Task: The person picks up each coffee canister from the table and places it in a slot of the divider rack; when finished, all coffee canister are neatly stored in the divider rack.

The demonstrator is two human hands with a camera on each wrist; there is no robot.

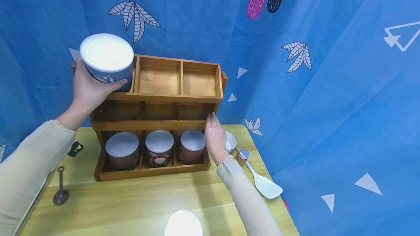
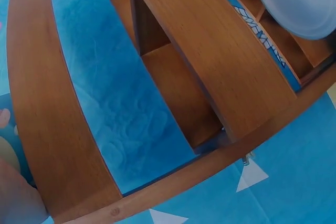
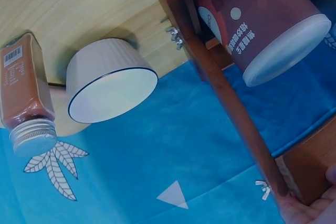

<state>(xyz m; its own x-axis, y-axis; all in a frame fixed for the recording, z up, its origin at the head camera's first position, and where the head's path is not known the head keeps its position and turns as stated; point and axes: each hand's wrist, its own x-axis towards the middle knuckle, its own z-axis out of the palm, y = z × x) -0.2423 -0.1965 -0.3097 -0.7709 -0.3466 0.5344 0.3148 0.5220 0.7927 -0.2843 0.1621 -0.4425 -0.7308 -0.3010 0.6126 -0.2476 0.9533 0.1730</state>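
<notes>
My left hand [image 1: 90, 86] grips a blue canister with a white lid [image 1: 106, 55] from its left and front, thumb across the side. The canister is upright and overlaps the left compartment of the top tier of a wooden three-tier rack [image 1: 157, 99]. My right hand [image 1: 216, 137] touches the rack's right side by the middle tier, fingers straight and together. Under it, three dark canisters stand in the bottom tier: left [image 1: 123, 150], middle [image 1: 159, 148] and right [image 1: 191, 146]. In the left wrist view only an edge of the hand [image 2: 18, 198] shows.
Right of the rack are a white bowl [image 3: 113, 80], an orange-brown bottle with a silver cap [image 3: 26, 87] and a white spatula [image 1: 267, 186]. A dark spoon [image 1: 61, 192] lies on the left. Another white lid [image 1: 183, 224] shows at the table's front. Blue cloth [image 1: 197, 17] hangs behind.
</notes>
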